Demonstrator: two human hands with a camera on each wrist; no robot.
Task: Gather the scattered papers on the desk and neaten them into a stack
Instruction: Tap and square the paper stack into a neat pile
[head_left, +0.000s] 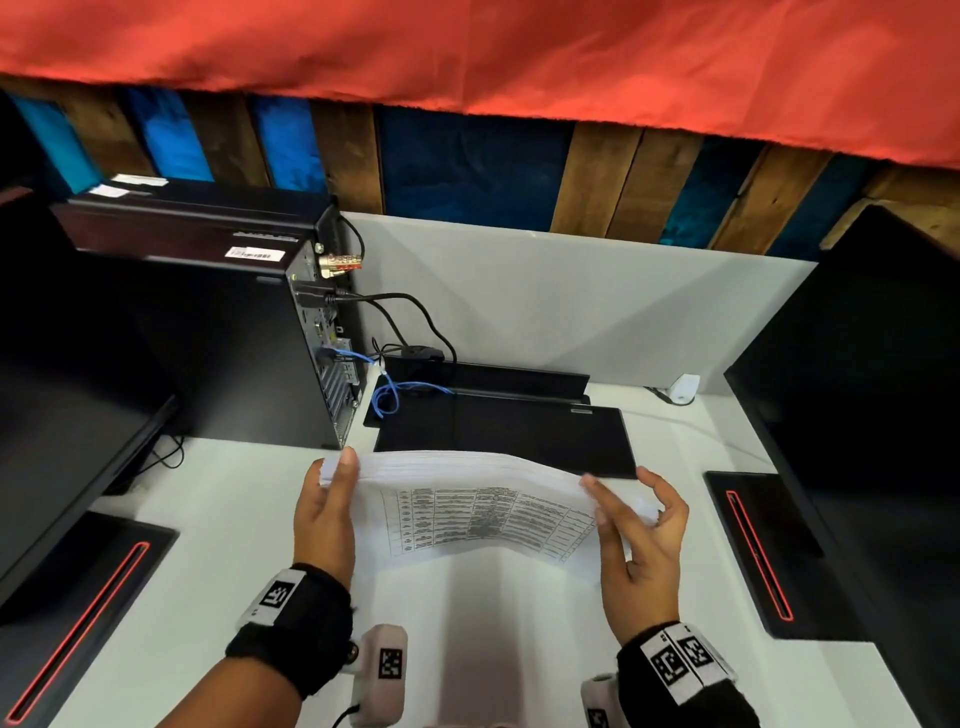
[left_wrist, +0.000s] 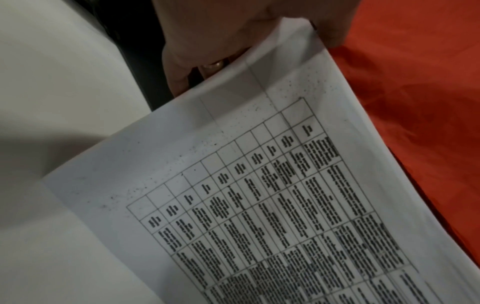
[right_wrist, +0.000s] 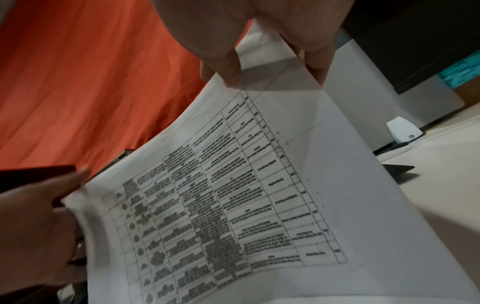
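A stack of white papers stands on its long edge on the white desk, bowed, with a printed table facing me. My left hand grips its left end, thumb on the front and fingers behind. My right hand pinches the right end, its other fingers loosely curled. The left wrist view has the sheet running away from the left hand. In the right wrist view the thumb of my right hand lies on the page, and the left hand shows at the far end.
A black computer tower with cables stands back left. A flat black device lies just behind the papers. Dark monitors flank the desk, their bases near both hands. A small white device sits back right; red cloth hangs above.
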